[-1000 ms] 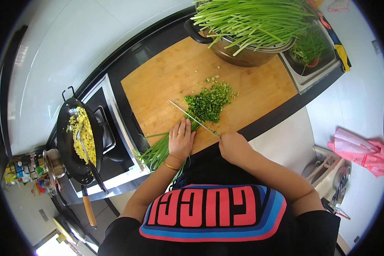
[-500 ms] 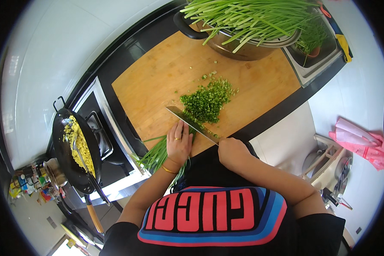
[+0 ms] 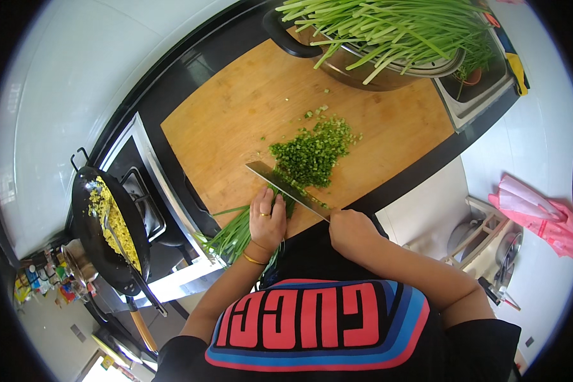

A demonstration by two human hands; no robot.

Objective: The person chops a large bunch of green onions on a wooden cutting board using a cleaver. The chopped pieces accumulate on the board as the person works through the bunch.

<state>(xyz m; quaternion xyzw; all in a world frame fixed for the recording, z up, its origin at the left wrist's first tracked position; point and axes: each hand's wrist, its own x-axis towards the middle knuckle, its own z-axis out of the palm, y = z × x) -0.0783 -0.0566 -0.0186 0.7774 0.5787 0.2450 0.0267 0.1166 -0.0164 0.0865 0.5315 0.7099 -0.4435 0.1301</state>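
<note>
A wooden cutting board (image 3: 216, 121) lies on the counter with a heap of finely chopped green chives (image 3: 312, 153) at its middle. My right hand (image 3: 354, 233) is wrapped round the handle of a kitchen knife (image 3: 285, 187), whose blade slants up to the left along the heap's near side. On the blade's near side, my left hand (image 3: 268, 219) presses a bunch of long chives (image 3: 230, 237) onto the board, fingers bent around it close to the blade. The rest of the bunch trails left past the board's edge. My left hand wears a ring and a yellow bracelet.
At the far edge a metal pot (image 3: 363, 73) carries a colander of long green stalks (image 3: 388, 32). A sink (image 3: 481, 102) adjoins on the right. Left stands a stove with a black wok (image 3: 114, 267) holding yellow scrambled food (image 3: 111, 223) and a spatula (image 3: 132, 261). A pink cloth (image 3: 535, 210) hangs right.
The whole view has shifted slightly. My left fingers sit a little farther from the blade's tip; the knife and the heap look nearly the same.
</note>
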